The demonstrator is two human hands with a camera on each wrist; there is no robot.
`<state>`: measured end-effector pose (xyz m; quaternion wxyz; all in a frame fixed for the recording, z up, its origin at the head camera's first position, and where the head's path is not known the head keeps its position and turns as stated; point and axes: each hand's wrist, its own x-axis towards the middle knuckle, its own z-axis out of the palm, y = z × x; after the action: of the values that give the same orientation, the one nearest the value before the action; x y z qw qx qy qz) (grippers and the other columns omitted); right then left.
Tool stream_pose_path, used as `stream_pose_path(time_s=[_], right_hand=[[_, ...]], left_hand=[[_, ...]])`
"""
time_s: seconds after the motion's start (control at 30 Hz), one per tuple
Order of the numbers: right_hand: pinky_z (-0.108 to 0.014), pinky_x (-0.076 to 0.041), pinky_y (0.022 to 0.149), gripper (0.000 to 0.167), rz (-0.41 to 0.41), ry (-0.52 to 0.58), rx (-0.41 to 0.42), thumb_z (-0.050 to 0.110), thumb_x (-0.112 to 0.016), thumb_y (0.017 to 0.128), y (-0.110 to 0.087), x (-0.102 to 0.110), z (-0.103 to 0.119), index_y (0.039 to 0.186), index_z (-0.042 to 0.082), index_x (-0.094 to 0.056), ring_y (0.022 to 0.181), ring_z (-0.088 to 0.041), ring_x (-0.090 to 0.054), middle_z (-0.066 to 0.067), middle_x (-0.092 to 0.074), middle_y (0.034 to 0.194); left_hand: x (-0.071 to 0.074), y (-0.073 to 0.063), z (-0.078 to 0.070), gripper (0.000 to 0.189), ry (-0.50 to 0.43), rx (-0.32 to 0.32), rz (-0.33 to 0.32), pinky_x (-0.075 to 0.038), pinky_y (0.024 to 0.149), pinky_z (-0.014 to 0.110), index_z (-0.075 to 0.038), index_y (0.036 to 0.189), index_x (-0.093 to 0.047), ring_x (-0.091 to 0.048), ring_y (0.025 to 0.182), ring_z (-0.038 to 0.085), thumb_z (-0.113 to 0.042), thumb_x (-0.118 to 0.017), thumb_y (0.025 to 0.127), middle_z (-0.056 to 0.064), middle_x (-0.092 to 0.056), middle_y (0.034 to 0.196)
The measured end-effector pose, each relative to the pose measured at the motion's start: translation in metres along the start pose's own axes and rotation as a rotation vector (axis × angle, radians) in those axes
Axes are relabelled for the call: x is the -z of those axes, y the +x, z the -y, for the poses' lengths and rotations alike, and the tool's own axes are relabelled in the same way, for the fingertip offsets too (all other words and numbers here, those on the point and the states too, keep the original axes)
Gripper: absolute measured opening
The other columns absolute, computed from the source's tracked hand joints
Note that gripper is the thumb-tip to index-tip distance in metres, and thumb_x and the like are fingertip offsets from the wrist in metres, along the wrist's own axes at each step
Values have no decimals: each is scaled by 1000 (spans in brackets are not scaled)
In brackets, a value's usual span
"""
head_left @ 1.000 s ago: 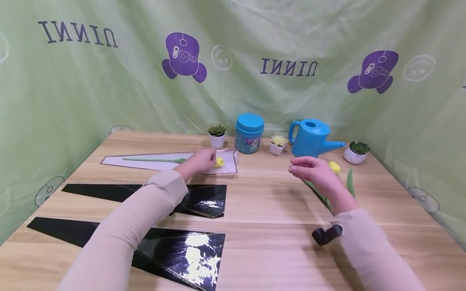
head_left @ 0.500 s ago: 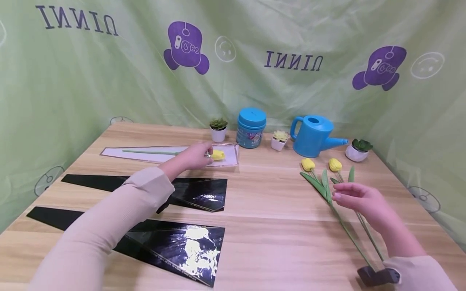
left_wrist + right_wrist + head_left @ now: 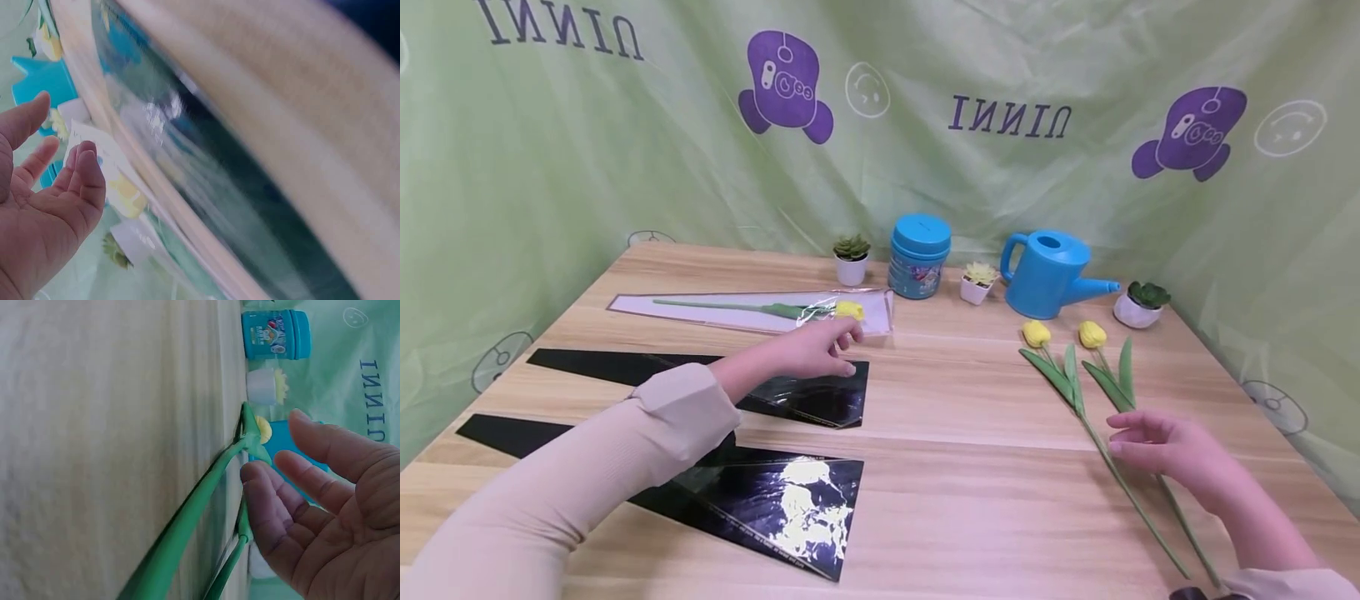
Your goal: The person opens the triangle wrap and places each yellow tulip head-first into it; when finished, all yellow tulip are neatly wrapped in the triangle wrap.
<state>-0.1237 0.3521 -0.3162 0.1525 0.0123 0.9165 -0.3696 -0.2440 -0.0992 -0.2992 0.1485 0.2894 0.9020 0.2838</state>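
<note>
My left hand (image 3: 816,347) hovers over the upper black sleeve (image 3: 842,398), fingers loosely bent and holding nothing. Just beyond it, a yellow artificial tulip (image 3: 849,310) with a green stem lies in a clear-fronted, pale tapered flower sleeve (image 3: 722,310). On the right, my right hand (image 3: 1165,446) is held above the stems of two more yellow tulips, with nothing in its grasp. The nearer tulip's head (image 3: 1036,334) and the other tulip's head (image 3: 1092,335) point toward the back. In the right wrist view, a green stem (image 3: 194,515) runs past the relaxed fingers.
A second black sleeve (image 3: 760,508) lies at the front left. Along the back stand a succulent pot (image 3: 852,268), a blue lidded jar (image 3: 919,257), a pale succulent (image 3: 977,283), a blue watering can (image 3: 1047,275) and another succulent (image 3: 1138,307). A green printed curtain (image 3: 700,167) hangs behind.
My left hand has come off the tulip in the pale sleeve and drawn back toward me. My right hand has moved right and nearer, over the two tulips' stems.
</note>
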Motion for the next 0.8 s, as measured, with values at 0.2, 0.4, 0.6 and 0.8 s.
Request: stream_pose_path(time_s=[0.2, 0.4, 0.6, 0.8], right_hand=[[-25, -45, 67, 58, 45, -47, -47, 26, -65, 85, 3, -4, 1, 127, -9, -44, 78, -7, -56, -5, -63, 95], [-27, -44, 65, 65, 53, -58, -118, 30, -69, 82, 8, -7, 5, 126, -9, -44, 75, -13, -54, -3, -61, 88], [-28, -42, 61, 66, 50, -63, -138, 31, -72, 78, 14, -9, 6, 125, -6, -45, 70, -16, -51, -3, -56, 81], [-29, -42, 59, 55, 29, -34, -151, 19, -73, 77, 18, -11, 6, 119, -6, -47, 67, -17, -51, -4, -55, 78]], left_hand=[[-10, -9, 0, 40, 8, -11, 28, -45, 73, 30, -3, 114, -49, -56, 76, 18, -11, -69, 80, 9, -58, 87], [-16, -12, 6, 35, 50, -12, 71, -42, 63, 25, -4, 103, -51, -51, 66, 14, -8, -72, 75, 5, -55, 77], [-21, -10, 9, 34, 89, 41, 97, -44, 69, 29, -6, 105, -54, -53, 75, 18, -7, -73, 75, 8, -55, 88], [-26, -11, 12, 32, 69, 60, 96, -43, 71, 30, -7, 104, -55, -52, 75, 17, -4, -71, 77, 7, -53, 87]])
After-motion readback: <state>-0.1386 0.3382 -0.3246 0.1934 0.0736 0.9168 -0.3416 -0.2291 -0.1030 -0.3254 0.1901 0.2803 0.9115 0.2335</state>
